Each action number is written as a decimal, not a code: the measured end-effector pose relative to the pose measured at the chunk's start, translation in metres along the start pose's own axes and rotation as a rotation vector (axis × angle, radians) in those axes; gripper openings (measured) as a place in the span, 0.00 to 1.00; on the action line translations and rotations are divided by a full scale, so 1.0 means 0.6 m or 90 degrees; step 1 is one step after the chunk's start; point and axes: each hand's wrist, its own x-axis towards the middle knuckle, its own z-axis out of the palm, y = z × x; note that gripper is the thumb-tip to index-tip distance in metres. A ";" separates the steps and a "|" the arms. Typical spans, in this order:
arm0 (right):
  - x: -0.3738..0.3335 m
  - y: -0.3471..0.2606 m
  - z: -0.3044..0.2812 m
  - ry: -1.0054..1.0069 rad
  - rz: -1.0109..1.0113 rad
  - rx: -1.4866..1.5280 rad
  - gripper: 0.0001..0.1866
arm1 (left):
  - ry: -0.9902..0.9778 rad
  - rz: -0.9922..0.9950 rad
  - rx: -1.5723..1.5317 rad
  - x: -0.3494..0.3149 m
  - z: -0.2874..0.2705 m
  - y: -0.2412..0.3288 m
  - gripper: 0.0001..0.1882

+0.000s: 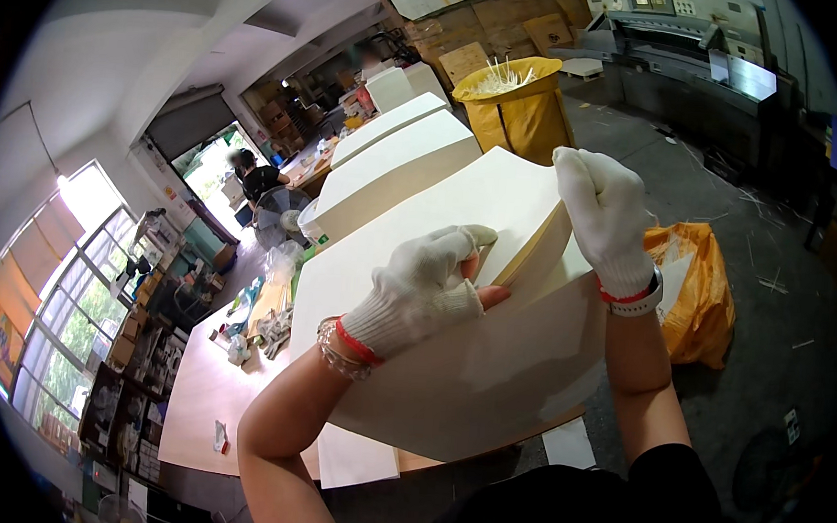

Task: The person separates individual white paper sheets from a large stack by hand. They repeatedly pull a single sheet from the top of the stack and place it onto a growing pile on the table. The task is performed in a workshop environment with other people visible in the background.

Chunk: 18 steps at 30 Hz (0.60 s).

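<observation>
A tall stack of large cream-white paper sheets (382, 235) stands before me, its near side bowed down toward me. My right hand (601, 215), in a white knit glove, is closed on the near right corner of a thick batch of sheets (537, 250) and holds it bent upward. My left hand (422, 279), gloved too with some fingertips bare, is curled at the edge of that batch. Its thumb and fingers close around the sheet edges. Below the raised batch the lower sheets fan apart slightly.
More paper stacks (401, 155) stand behind on the table (205, 387). At the right are a yellow bin (518, 124) of paper strips and an orange bag (699, 298). A large machine (689, 77) stands far right. A person (261, 180) works near a fan (277, 216). Cloths (272, 329) lie left.
</observation>
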 end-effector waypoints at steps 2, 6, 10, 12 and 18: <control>0.000 0.000 -0.004 -0.011 0.004 0.002 0.08 | 0.007 -0.020 -0.028 0.002 0.003 -0.003 0.19; -0.005 0.002 -0.007 -0.028 0.119 0.025 0.06 | 0.098 0.025 0.051 -0.007 0.012 0.008 0.17; 0.001 -0.004 -0.007 -0.032 0.007 -0.002 0.08 | 0.019 0.109 0.139 -0.004 -0.006 0.008 0.20; -0.004 -0.003 0.000 -0.015 0.051 0.037 0.08 | 0.028 0.183 0.130 -0.001 -0.003 -0.015 0.22; -0.005 0.001 -0.005 -0.018 0.083 0.029 0.09 | 0.085 0.159 0.130 0.001 0.007 0.000 0.26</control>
